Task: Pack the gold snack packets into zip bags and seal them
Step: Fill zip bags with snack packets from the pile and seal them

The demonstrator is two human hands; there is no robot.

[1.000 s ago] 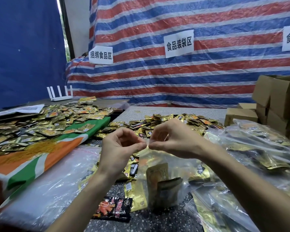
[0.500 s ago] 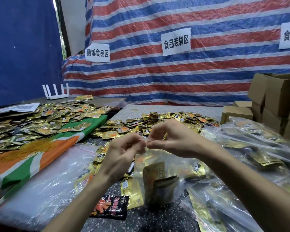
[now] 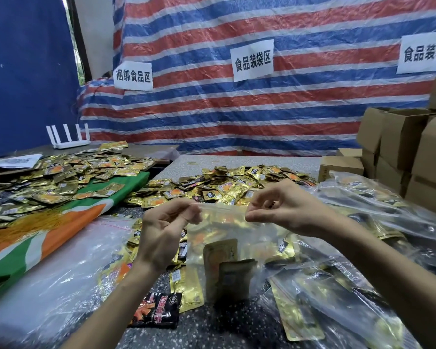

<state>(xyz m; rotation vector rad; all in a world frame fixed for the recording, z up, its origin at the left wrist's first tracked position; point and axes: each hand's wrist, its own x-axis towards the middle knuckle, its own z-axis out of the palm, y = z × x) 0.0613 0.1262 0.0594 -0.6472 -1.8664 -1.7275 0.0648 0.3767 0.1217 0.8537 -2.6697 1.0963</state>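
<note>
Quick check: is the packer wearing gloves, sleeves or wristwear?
No. The left hand and right hand are bare: no gloves, rings or watch. The left forearm and right forearm are uncovered to the frame edge, no sleeve showing.

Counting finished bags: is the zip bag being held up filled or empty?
Filled: gold packets stand inside the clear zip bag, whose top strip the left hand and right hand pinch. Whether sealed: cannot tell.

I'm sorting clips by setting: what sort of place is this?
Likely a makeshift food-packing workshop: gold snack packets heaped on tables, paper zone signs on a striped tarp, cardboard boxes stacked at right. The left hand and right hand pinch a zip bag.
</note>
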